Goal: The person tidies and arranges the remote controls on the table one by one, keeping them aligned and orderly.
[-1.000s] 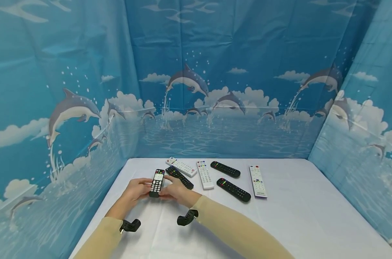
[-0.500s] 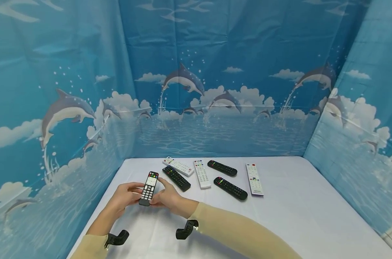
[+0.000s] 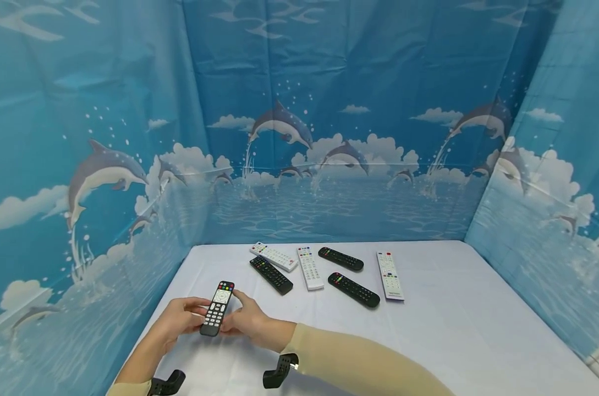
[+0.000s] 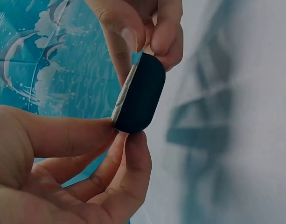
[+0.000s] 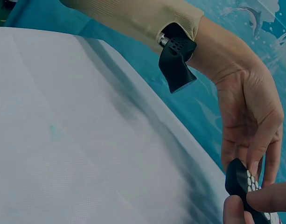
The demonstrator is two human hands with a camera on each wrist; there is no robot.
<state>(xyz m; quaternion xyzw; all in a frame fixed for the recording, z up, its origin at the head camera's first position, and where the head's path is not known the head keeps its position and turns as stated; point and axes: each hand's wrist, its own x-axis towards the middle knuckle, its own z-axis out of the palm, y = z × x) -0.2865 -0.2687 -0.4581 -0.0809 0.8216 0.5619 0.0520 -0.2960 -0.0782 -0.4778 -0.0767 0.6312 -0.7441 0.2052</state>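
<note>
A black remote control (image 3: 217, 311) with white and coloured buttons is held between both hands in the head view, tilted up above the white table. My left hand (image 3: 177, 320) pinches its left edge. From the other side, my right hand (image 3: 247, 318) pinches its right edge. The left wrist view shows the black end of the remote control (image 4: 143, 93), with left thumb and fingers at one edge and the right fingers at the other. In the right wrist view, the remote control (image 5: 236, 177) is partly hidden by fingers.
Behind lie a black remote (image 3: 271, 275), a white remote (image 3: 274, 257) touching or close to it, and another white remote (image 3: 310, 268). Two black remotes, one farther back (image 3: 341, 258) and one nearer (image 3: 353, 290), lie rightward, then a white remote (image 3: 390, 276). Dolphin-print curtains (image 3: 299, 203) enclose the table (image 3: 443, 330).
Both hands have moved the black remote control toward the person and to the left, away from the black remote behind it. The other remotes lie where they were.
</note>
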